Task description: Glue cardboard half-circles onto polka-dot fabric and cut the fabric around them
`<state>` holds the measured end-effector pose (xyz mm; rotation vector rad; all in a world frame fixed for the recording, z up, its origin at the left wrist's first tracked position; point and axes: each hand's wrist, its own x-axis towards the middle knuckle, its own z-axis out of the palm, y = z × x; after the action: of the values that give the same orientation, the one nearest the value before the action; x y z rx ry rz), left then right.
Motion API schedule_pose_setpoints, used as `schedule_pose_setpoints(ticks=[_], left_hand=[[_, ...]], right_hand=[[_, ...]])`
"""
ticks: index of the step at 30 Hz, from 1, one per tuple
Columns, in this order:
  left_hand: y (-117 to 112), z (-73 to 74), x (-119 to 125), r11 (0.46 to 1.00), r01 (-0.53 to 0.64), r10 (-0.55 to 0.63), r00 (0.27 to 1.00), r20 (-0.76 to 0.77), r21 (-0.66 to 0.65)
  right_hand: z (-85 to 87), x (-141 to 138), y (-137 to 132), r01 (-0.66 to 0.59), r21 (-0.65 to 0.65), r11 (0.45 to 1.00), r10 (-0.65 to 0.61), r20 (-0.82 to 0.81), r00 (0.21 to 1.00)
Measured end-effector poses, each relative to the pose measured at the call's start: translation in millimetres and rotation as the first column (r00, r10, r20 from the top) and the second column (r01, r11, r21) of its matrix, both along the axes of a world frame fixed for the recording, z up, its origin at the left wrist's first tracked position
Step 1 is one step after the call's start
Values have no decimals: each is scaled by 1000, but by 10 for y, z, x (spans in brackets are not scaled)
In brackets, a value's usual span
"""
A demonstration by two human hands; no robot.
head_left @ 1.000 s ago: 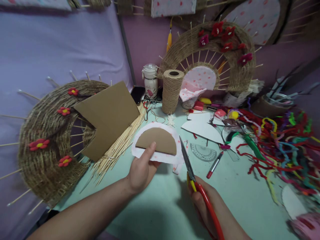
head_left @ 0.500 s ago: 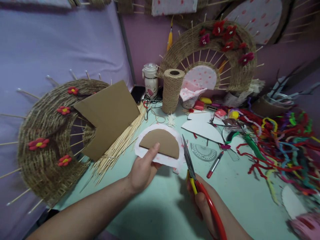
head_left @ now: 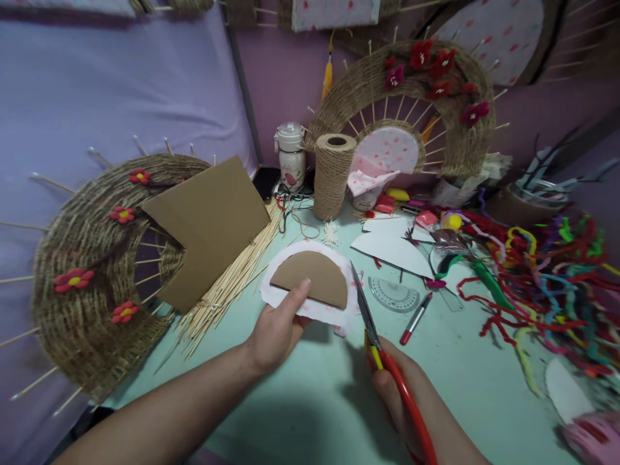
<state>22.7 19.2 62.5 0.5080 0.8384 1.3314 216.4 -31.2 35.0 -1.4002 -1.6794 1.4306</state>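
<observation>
My left hand (head_left: pixel 276 332) pinches a brown cardboard half-circle (head_left: pixel 312 278) lying on a larger piece of white cloth (head_left: pixel 314 310) with faint pink spots, held just above the pale green table (head_left: pixel 310 387). My thumb presses on the cardboard's lower edge. My right hand (head_left: pixel 404 394) grips scissors (head_left: pixel 375 339) with red and yellow handles. Their blades point up and away, with the tips at the right edge of the cloth.
A woven twine fan with red flowers (head_left: pixel 97 271) and a cardboard sheet (head_left: pixel 208 226) lie left, beside bamboo sticks (head_left: pixel 232 278). A twine spool (head_left: pixel 332 174), white jar (head_left: pixel 290 155) and second fan (head_left: pixel 411 97) stand behind. A red marker (head_left: pixel 415 320), protractor (head_left: pixel 392 295) and pipe cleaners (head_left: pixel 547 284) lie right.
My left hand shifted the cardboard and cloth slightly right. The scissors moved a little up and right, closer to the cloth's right edge.
</observation>
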Motion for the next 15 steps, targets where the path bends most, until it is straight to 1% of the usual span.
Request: schedule_pose_setpoints(ticks=[3, 8, 15], left_hand=[[9, 6, -2, 1000, -12, 12, 1000, 0, 4], [38, 10, -22, 999, -39, 39, 999, 0, -4], [58, 56, -20, 997, -65, 66, 998, 9, -32]], right_hand=[[-10, 5, 12, 2, 36, 999, -3, 24, 1000], [-5, 2, 7, 28, -20, 999, -27, 36, 999], [-15, -8, 0, 41, -52, 998, -41, 5, 999]])
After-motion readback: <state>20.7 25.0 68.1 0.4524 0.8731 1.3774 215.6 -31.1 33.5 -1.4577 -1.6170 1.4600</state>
